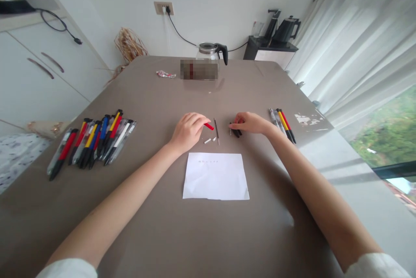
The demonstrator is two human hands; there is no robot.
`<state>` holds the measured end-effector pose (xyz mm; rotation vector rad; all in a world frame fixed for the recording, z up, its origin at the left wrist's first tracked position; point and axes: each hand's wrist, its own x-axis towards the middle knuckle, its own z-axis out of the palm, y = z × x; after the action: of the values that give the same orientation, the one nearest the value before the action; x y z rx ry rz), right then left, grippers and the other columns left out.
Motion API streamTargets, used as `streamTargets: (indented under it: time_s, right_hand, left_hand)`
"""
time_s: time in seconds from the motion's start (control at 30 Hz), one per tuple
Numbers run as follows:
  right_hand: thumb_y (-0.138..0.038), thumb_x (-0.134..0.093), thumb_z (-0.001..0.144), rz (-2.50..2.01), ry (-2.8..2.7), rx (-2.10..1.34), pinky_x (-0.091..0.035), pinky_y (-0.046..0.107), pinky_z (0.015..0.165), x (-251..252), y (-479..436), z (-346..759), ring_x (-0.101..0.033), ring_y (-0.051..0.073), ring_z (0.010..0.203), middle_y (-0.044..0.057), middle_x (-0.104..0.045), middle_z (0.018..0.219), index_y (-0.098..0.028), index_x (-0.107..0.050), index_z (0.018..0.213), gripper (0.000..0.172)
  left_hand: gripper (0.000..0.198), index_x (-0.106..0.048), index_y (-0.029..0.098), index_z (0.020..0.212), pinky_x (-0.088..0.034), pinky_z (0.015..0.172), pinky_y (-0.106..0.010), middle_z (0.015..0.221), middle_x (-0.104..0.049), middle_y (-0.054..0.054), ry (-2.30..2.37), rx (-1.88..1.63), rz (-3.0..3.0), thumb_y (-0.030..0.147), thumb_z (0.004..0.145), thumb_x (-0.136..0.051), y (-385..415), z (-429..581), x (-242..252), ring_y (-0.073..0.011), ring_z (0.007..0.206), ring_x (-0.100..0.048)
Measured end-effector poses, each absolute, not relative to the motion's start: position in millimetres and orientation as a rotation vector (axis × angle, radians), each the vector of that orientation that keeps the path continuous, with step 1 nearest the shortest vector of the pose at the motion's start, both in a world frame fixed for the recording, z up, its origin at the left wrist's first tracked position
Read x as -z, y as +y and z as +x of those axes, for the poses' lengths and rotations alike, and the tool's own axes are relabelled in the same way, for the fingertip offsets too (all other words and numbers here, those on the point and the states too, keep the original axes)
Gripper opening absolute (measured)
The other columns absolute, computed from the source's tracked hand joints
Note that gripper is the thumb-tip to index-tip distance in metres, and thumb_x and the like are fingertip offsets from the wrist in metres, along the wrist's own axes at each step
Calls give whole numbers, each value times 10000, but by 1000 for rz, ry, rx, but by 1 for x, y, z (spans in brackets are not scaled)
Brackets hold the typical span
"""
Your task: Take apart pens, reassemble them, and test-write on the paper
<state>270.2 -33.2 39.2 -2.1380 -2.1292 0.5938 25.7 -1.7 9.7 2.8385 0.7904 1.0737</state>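
Note:
My left hand (189,130) is closed around a red pen barrel (209,126), whose end sticks out past the fingertips. My right hand (247,122) rests on the table with its fingers bent over small black pen parts (236,131); a bit of red shows between the fingers, and its exact hold is partly hidden. Between the hands lies a thin pen refill (216,131). Small white pieces (207,141) lie just left of the refill's lower end. Nearer to me is a white sheet of paper (216,178) with a short row of faint marks near its top.
Several pens in mixed colours (94,141) lie in a group on the left of the table. A smaller row of pens (283,124) lies beyond my right forearm. At the back stand a glass pot (208,48) and a blurred box (199,70), with a crumpled wrapper (165,74) nearby.

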Motion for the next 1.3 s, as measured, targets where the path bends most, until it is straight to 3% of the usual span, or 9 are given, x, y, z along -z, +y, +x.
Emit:
streamTargets:
  time_s: [0.37,0.73,0.9,1.13,1.3]
  right_hand:
    - [-449,-493,669,-2177,-2108,-579,-318,199,496,-38,-30,263,-504,107,562,4,-607,630,-183,-627,719,302]
    - [-480,-488,668,-2179,-2059,-622,-334,205,512,-38,-30,263,-515,119,594,11,-613,674,-184,-609,723,325]
    - [-514,-428,712,-2206,-1955,-414,-336,222,543,-41,-33,255,-518,138,627,42,-609,733,-179,-590,795,381]
    - [-446,-419,753,-1883,-2099,-273,-327,216,588,-56,-49,220,-501,120,666,25,-593,804,-211,-587,811,295]
    - [-450,-436,734,-2036,-2198,-238,-304,227,516,-45,-55,200,-512,137,625,18,-597,721,-220,-565,751,264]
  left_hand:
    - [244,-564,193,870,-344,876,-370,910,-578,-34,702,-1041,2913,67,741,-399,0,25,-8,-166,904,-495]
    - [271,-553,182,920,-384,797,-341,889,-589,-44,696,-980,2881,76,741,-379,-4,26,-11,-167,870,-511]
    - [268,-542,188,952,-377,805,-352,911,-595,-45,703,-986,2865,111,766,-366,-5,26,-11,-173,875,-515]
    - [253,-536,188,973,-373,803,-352,919,-596,-46,709,-966,2890,142,788,-370,-5,25,-12,-177,880,-514]
    - [243,-515,188,984,-392,777,-320,936,-594,-42,684,-951,2859,148,812,-349,-5,25,-11,-166,893,-513]
